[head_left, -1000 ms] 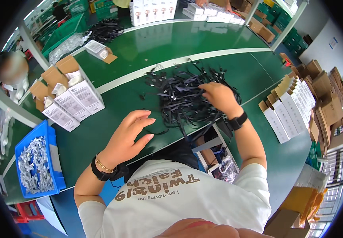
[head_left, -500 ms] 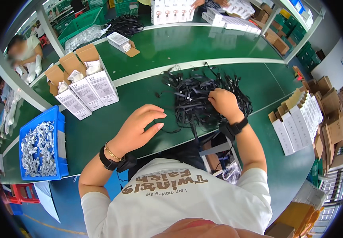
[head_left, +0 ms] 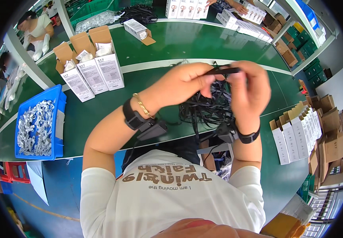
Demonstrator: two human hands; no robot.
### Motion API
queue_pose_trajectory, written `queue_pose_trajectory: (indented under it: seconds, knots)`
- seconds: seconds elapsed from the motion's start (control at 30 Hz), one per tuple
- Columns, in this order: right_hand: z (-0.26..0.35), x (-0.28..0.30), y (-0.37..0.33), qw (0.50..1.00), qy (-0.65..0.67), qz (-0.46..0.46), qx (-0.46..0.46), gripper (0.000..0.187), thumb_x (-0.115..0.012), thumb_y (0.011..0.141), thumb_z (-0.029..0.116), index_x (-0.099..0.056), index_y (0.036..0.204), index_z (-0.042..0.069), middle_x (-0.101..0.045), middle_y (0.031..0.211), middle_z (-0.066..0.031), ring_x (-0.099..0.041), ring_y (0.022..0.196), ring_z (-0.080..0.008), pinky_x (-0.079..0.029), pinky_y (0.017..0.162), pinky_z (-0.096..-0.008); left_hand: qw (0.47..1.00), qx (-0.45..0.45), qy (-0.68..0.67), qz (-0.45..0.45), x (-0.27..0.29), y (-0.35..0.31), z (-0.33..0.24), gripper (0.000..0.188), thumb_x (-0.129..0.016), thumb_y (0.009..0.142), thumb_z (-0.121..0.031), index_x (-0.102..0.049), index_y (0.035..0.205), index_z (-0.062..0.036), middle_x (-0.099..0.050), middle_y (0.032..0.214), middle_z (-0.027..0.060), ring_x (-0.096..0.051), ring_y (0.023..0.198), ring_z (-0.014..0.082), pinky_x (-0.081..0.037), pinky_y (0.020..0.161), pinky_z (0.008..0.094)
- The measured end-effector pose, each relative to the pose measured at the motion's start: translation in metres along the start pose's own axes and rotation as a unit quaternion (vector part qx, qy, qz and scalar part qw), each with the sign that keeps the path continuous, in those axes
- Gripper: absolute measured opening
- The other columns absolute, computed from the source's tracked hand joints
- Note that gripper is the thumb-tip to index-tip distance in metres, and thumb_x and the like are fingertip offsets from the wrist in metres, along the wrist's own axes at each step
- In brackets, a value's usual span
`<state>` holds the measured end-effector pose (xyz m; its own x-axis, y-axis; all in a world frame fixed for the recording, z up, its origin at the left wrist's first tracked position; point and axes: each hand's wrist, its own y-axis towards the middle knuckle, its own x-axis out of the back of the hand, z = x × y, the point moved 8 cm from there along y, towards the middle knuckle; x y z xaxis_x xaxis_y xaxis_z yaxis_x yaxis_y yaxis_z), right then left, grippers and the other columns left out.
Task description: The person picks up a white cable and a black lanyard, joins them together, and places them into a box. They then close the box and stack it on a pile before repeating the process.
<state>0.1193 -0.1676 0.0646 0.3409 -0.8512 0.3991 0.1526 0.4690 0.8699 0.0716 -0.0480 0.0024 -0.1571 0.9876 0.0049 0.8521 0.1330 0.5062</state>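
Observation:
A short black strap (head_left: 226,71) is stretched between my two hands, above a tangled heap of black straps (head_left: 201,111) on the green table. The fingers of my left hand (head_left: 183,83) pinch its left end. At the other end, my right hand (head_left: 251,89) grips it between thumb and fingers. Both hands are raised over the heap and hide much of its far and right side.
Three open white cartons (head_left: 96,75) stand at the left, beyond a blue bin (head_left: 59,133) of coiled white cables. Rows of white boxes (head_left: 296,137) stand at the right. Across a pale divider (head_left: 159,65) lies an opened carton (head_left: 136,29). Another person's hands (head_left: 239,7) handle boxes at the far side.
My right hand has lifted from the heap with a black strap. My left hand has moved right and up, and now grips the strap too. The view has shifted slightly.

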Motion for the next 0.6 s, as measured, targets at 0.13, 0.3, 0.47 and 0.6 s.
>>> queue_pose_trajectory:
  seconds: [0.13, 0.3, 0.47, 0.6]
  knots:
    - [-0.016, 0.007, -0.010, 0.981, 0.134, -0.043, -0.131, 0.028, -0.061, 0.086, 0.005, -0.053, 0.113, 0.002, -0.064, 0.097, -0.0057, -0.056, 0.073, -0.0097, -0.047, 0.067, -0.0245, 0.996, -0.028, 0.080, -0.010, 0.032, 0.004, -0.042, 0.022, -0.046, 0.097, -0.013, -0.057, 0.111, 0.0000, -0.060, 0.085, 0.0040, -0.057, 0.072, 0.0102, -0.047, 0.068, 0.0232]
    - [-0.037, -0.060, -0.045, 0.962, 0.153, 0.142, -0.175, 0.036, -0.062, 0.085, 0.008, -0.052, 0.119, 0.002, -0.061, 0.109, -0.0090, -0.059, 0.086, -0.0140, -0.048, 0.077, -0.0281, 0.951, -0.132, 0.066, -0.271, 0.084, -0.013, -0.129, 0.026, -0.045, 0.099, -0.019, -0.056, 0.095, 0.0041, -0.050, 0.063, 0.0017, -0.051, 0.056, 0.0106, -0.048, 0.061, 0.0253]
    - [-0.092, -0.101, -0.114, 0.920, -0.213, 0.326, -0.033, 0.047, -0.065, 0.079, 0.014, -0.052, 0.124, 0.009, -0.055, 0.124, -0.0073, -0.051, 0.117, -0.0262, -0.043, 0.093, -0.0394, 0.928, -0.287, 0.042, -0.232, 0.155, -0.050, -0.186, 0.024, -0.045, 0.097, -0.015, -0.053, 0.106, 0.0057, -0.046, 0.071, 0.0005, -0.040, 0.058, 0.0077, -0.035, 0.054, 0.0214]
    - [-0.166, -0.080, -0.147, 0.881, -0.320, 0.345, -0.048, 0.043, -0.062, 0.081, 0.015, -0.054, 0.123, 0.012, -0.057, 0.122, -0.0033, -0.053, 0.114, -0.0238, -0.044, 0.092, -0.0383, 0.895, -0.338, 0.019, -0.290, 0.197, -0.107, -0.215, 0.016, -0.045, 0.096, -0.009, -0.052, 0.099, 0.0049, -0.046, 0.070, 0.0027, -0.040, 0.056, 0.0089, -0.033, 0.052, 0.0223]
